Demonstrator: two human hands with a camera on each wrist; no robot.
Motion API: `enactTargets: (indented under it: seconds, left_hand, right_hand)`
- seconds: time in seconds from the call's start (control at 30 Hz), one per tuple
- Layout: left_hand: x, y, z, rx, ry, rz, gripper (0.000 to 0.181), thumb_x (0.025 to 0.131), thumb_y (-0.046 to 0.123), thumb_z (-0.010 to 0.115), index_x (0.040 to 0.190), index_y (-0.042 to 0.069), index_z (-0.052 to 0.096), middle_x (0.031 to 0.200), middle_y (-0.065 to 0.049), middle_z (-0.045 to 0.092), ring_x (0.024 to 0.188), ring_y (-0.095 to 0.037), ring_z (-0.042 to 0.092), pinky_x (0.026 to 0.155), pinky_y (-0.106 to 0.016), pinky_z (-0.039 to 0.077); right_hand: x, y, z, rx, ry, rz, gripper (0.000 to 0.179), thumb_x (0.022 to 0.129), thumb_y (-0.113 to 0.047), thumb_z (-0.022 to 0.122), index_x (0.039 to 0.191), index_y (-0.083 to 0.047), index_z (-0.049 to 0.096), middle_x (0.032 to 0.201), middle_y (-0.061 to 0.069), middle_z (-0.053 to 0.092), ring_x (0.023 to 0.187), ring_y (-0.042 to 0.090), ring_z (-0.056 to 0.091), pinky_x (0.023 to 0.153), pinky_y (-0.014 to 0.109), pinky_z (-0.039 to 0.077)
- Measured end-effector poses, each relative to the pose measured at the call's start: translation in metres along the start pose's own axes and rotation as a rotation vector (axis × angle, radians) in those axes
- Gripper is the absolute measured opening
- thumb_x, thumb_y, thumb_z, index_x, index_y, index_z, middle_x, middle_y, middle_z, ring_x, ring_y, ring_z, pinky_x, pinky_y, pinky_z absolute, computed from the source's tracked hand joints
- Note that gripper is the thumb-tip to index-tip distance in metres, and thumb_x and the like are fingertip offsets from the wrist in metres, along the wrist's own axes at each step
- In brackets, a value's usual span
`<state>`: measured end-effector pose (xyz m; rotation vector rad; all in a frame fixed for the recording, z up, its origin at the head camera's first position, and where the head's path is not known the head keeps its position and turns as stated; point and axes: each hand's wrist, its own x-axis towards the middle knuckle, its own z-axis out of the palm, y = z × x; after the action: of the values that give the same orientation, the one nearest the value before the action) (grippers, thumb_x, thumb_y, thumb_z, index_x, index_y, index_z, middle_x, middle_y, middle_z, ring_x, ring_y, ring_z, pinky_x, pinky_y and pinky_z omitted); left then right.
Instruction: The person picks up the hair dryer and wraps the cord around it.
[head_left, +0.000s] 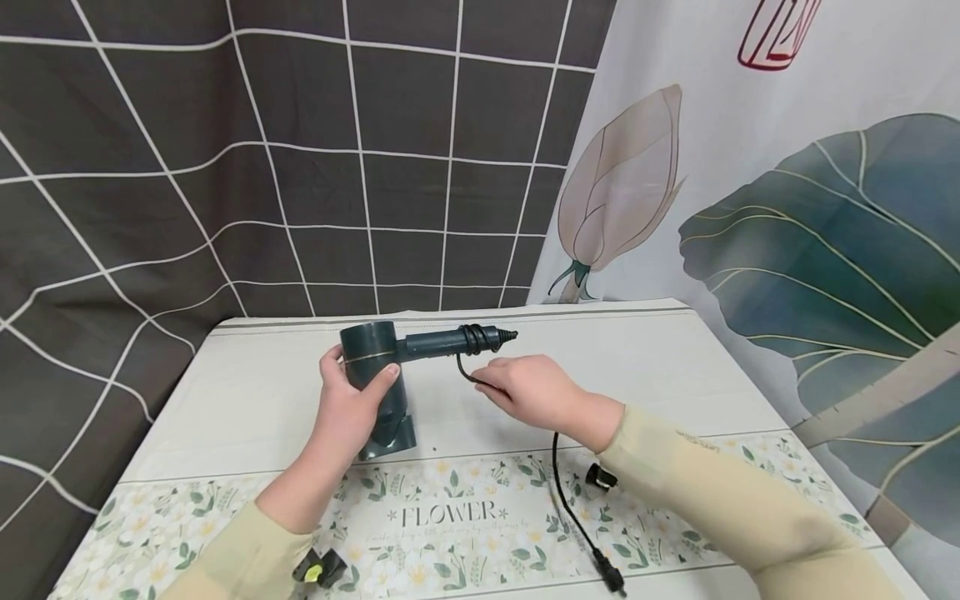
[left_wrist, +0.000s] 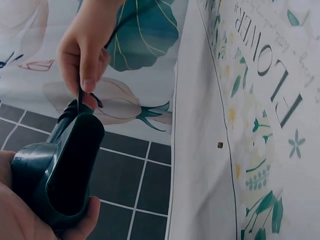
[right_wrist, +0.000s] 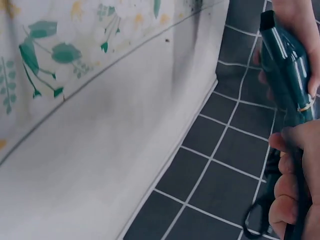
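My left hand point(head_left: 348, 408) grips the hair dryer point(head_left: 375, 348) over the table point(head_left: 255, 383). To the dryer's right, my right hand point(head_left: 536, 392) holds the cord point(head_left: 474, 338) (several turns encircle the dryer's handle point(head_left: 431, 344)); the plug point(head_left: 609, 573) is right of the dryer, nearer me.

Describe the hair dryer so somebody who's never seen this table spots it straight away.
Start at the white tablecloth with the printed word FLOWER. In the head view, above that word, the left hand grips the dark blue-green hair dryer. Nothing beside it has its wide barrel and slim handle with black cord coiled near the tip.
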<state>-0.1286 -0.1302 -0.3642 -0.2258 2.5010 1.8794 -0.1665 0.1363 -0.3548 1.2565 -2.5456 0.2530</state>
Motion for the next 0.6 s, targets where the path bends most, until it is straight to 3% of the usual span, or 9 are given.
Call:
enactTargets:
  seconds: [0.23,0.6]
  left_hand:
    - [0.001,-0.001,-0.002,0.035,-0.020,0.011,0.089,0.095,0.039,0.065,0.151,0.011,0.002,0.144,-0.020,0.036,0.130,-0.036,0.047,0.107,-0.057,0.036]
    - [0.001,-0.003,-0.007,0.146,-0.033,0.008,0.093,0.092,0.047,0.065,0.152,0.012,0.002,0.138,-0.020,0.040,0.126,-0.037,0.050,0.105,-0.061,0.035]
  right_hand:
    - [0.004,0.007,-0.006,-0.041,0.078,-0.091,0.008,0.096,-0.021,0.067,0.100,-0.016,0.073,0.084,-0.007,0.067,0.068,0.006,0.061,0.062,0.028,0.052]
    - [0.006,0.017,-0.002,-0.061,0.115,-0.091,0.007,0.095,-0.023,0.069,0.099,-0.018,0.072,0.087,-0.008,0.069,0.072,0.006,0.064,0.063,0.028,0.053]
